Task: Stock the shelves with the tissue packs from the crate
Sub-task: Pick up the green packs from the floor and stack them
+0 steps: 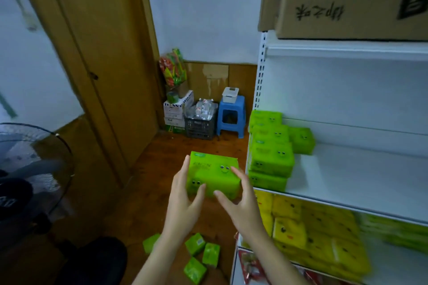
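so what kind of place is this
Probably a small shop or its stockroom: white metal shelves stacked with green tissue packs and yellow packs, with cardboard boxes stored on top.

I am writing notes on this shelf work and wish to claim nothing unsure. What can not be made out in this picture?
All from the head view:
The green pack, held by the left hand and right hand: its print is too blurred to read.
The yellow packs: motion blur toward the right edge; number unclear.
The cardboard box: cut off by top and right edges.
The black crate: too small to tell its contents.
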